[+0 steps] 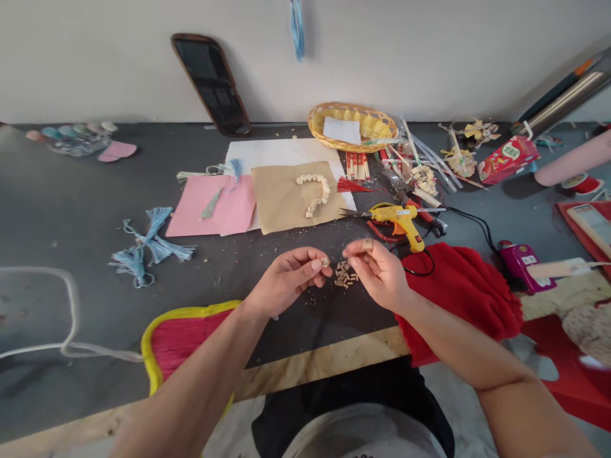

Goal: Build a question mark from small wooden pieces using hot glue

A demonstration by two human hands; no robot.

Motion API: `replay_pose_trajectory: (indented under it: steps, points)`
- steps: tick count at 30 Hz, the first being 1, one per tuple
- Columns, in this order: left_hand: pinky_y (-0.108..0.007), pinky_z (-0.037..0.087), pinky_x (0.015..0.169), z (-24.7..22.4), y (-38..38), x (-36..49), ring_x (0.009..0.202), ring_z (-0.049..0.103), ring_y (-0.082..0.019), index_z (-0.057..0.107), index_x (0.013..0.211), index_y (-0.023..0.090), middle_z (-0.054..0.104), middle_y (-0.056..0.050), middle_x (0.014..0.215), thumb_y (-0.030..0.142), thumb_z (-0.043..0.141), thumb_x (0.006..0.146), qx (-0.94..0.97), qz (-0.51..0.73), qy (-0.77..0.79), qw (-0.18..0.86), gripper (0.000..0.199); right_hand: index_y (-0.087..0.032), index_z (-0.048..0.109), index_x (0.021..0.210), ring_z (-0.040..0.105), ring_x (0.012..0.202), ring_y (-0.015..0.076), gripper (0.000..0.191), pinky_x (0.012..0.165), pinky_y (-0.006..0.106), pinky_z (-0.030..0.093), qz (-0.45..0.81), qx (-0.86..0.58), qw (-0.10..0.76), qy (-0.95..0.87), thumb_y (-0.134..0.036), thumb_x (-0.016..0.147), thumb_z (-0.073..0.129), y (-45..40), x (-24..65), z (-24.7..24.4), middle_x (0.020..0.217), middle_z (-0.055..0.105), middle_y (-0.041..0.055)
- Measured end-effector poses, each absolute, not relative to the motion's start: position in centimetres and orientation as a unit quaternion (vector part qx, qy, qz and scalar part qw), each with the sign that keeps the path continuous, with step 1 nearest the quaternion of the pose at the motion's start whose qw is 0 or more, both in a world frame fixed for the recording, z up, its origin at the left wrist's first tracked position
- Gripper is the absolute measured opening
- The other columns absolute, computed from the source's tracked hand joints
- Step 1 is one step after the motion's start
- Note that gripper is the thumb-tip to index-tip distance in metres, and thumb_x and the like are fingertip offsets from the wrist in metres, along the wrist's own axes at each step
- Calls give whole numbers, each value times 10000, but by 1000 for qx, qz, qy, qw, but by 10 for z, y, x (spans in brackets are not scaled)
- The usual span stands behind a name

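My left hand (300,275) pinches a small pale wooden piece (325,261) between thumb and forefinger. Just to its right, my right hand (377,270) has its thumb and fingertips pressed together; whatever may be between them is too small to see. Below and between the hands lies a pile of short wooden stick pieces (342,276) on the dark tabletop. Beyond them, a curved row of small pale wooden clusters (326,188) rests on a sheet of brown paper (277,197). A yellow hot glue gun (405,224) lies beyond my right hand, its nozzle pointing left.
A wicker basket (353,109) and a leaning phone (207,83) stand by the wall. Pink paper (191,203) and blue tassels (155,235) lie left. Red cloth (463,292) sits under my right forearm, near a purple box (522,264) and a juice carton (508,160).
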State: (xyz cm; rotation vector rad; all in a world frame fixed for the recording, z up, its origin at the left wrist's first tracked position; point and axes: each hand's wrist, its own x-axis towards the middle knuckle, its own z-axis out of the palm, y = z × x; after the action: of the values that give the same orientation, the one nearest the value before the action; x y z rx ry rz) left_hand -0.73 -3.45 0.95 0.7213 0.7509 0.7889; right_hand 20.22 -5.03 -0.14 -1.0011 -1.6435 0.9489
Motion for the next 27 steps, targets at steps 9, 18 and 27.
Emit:
replay_pose_trajectory:
  steps: [9, 18, 27]
  points:
    - [-188, 452, 623, 7, -35, -7, 643, 572, -84, 706, 814, 126, 647, -20, 725, 408, 783, 781, 406, 330, 362, 771, 294, -280, 633, 1166, 582, 1023, 229, 305, 914, 447, 529, 213, -339, 448, -800, -236, 870, 690, -45, 198, 7, 1061, 668, 75]
    - [-216, 432, 595, 10, -37, -4, 597, 532, -90, 731, 830, 132, 679, -29, 723, 375, 836, 707, 424, 317, 365, 765, 292, -250, 663, 994, 606, 947, 209, 129, 843, 404, 546, 210, -334, 457, -797, -235, 871, 694, -45, 197, 10, 946, 696, 58]
    - [-202, 433, 592, 9, -39, -4, 609, 552, -88, 737, 797, 132, 699, -34, 722, 326, 820, 736, 425, 307, 363, 770, 220, -217, 625, 988, 600, 930, 194, 146, 831, 375, 558, 216, -311, 456, -805, -170, 867, 691, -46, 194, 10, 925, 695, 62]
